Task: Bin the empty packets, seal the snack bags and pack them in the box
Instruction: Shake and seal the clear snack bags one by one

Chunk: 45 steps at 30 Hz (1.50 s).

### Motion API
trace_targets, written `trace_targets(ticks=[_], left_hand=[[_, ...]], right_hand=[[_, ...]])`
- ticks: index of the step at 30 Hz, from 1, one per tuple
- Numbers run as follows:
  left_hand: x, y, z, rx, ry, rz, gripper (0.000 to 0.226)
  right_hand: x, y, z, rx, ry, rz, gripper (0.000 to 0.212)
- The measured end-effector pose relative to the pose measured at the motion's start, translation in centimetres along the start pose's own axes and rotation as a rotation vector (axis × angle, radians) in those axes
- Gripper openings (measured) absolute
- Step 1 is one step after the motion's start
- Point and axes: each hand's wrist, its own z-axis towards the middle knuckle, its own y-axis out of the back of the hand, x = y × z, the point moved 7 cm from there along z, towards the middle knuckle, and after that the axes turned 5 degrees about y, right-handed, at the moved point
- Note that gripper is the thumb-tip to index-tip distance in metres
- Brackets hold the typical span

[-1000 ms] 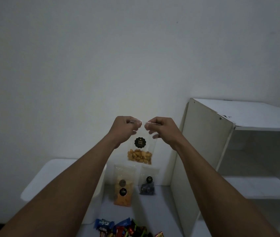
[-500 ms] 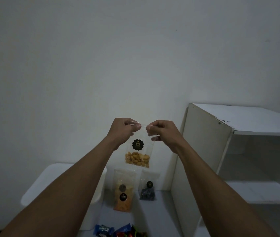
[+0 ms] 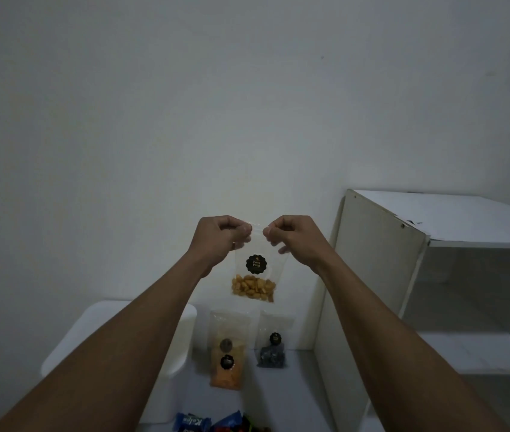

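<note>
I hold a clear snack bag (image 3: 255,279) up in front of the wall; it has a black round label and yellow-orange pieces at its bottom. My left hand (image 3: 219,236) pinches its top left corner and my right hand (image 3: 292,236) pinches its top right corner, fingertips close together along the top strip. Below, two more clear bags lean against the wall: one with orange snacks (image 3: 228,357) and a smaller one with dark pieces (image 3: 273,347). A white box (image 3: 116,335) stands at the lower left, mostly behind my left forearm.
A white shelf unit (image 3: 381,275) stands on the right, its side panel close to my right arm. Several coloured wrapped packets (image 3: 210,425) lie at the bottom edge. The plain wall fills the upper view.
My hands and the bag have stayed almost level. The camera has tilted slightly, so the bags and shelf sit a little differently in view. Both hands still pinch the bag's top.
</note>
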Motion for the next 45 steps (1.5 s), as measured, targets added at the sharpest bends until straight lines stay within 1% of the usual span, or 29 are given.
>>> trace_targets(ticks=[3, 5, 8, 10, 12, 14, 19, 22, 27, 29, 32, 35, 38, 42, 45], left_hand=[[0.1, -0.9, -0.3, 0.078, 0.069, -0.065, 0.014], [0.0, -1.3, -0.4, 0.118, 0.079, -0.026, 0.016], [-0.4, -1.2, -0.1, 0.079, 0.032, 0.050, 0.012], [-0.6, -0.8, 0.1, 0.031, 0.015, 0.064, 0.010], [-0.6, -0.4, 0.4, -0.014, 0.004, 0.072, 0.009], [-0.5, -0.1, 0.5, -0.032, -0.006, 0.065, 0.010], [-0.2, -1.0, 0.1, 0.041, 0.045, -0.029, 0.012], [0.1, -1.7, -0.1, 0.086, 0.103, -0.069, 0.012], [-0.3, -2.1, -0.1, 0.071, 0.033, 0.013, 0.008], [-0.4, -2.4, -0.2, 0.077, 0.001, 0.054, 0.008], [-0.4, -2.8, -0.2, 0.087, -0.002, 0.067, 0.008], [-0.2, -2.8, -0.5, 0.118, 0.024, 0.022, 0.015], [0.0, -2.0, -0.7, 0.089, 0.058, -0.068, 0.020], [-0.3, -1.5, -0.6, 0.039, 0.013, -0.002, 0.014], [-0.4, -1.9, -0.7, 0.060, 0.001, 0.059, 0.017]], right_hand=[[0.3, -0.1, 0.3, -0.002, 0.014, -0.050, 0.013], [0.4, -0.1, 0.2, -0.008, 0.023, -0.064, 0.015], [0.5, 0.0, 0.0, -0.037, 0.039, -0.018, 0.015], [0.1, 0.2, -0.1, -0.043, 0.014, 0.043, 0.015], [-0.6, 0.7, -0.3, -0.041, -0.017, 0.097, 0.009], [-0.9, 1.3, -0.6, -0.043, -0.021, 0.106, 0.008], [-1.0, 2.3, -0.9, -0.097, -0.011, 0.065, 0.014], [-0.9, 2.6, -0.9, -0.125, 0.003, 0.053, 0.014], [-0.4, 2.0, -1.1, -0.060, 0.007, 0.062, 0.009], [-0.2, 1.7, -1.1, -0.034, 0.009, 0.026, 0.008], [0.1, 1.3, -1.1, -0.040, 0.024, -0.043, 0.010], [0.2, 1.4, -1.3, -0.068, 0.037, -0.089, 0.012], [-0.1, 1.9, -1.4, -0.082, 0.026, -0.030, 0.012], [-0.3, 1.6, -1.6, -0.058, 0.014, 0.018, 0.011], [-0.3, 1.2, -1.7, -0.037, 0.006, 0.003, 0.009]])
